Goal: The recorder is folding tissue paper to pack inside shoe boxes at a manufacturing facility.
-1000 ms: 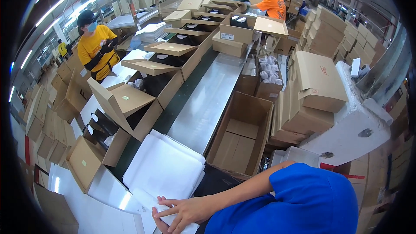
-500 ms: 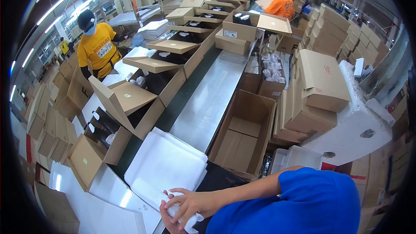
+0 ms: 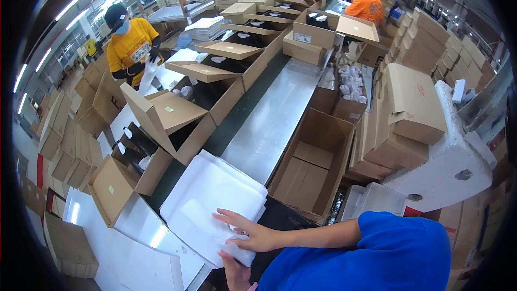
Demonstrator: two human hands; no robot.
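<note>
A stack of thin white paper sheets (image 3: pixel 207 188) lies on the worktable before me. My right hand (image 3: pixel 257 236) rests over its near edge, fingers spread on the top sheets. Just below it, my left hand (image 3: pixel 236 274) is partly covered by crumpled white paper (image 3: pixel 246 257), which it appears to grip; some of its fingers are hidden. To the left, an open cardboard box (image 3: pixel 146 178) holds black boots (image 3: pixel 129 153) with white paper at their tops.
Several open shoe boxes (image 3: pixel 226 48) line the dark green conveyor belt (image 3: pixel 229 117). A metal strip (image 3: pixel 272 113) runs beside it. A deep carton (image 3: pixel 309 164) stands right of that. Cartons (image 3: pixel 412 102) are piled at the right. Co-workers in yellow (image 3: pixel 132 48) and orange (image 3: pixel 366 8) are farther off.
My hands were pressed together around a white paper wad. The right hand has since come away and spread over the sheets. The co-worker in yellow now holds white paper in front of the body.
</note>
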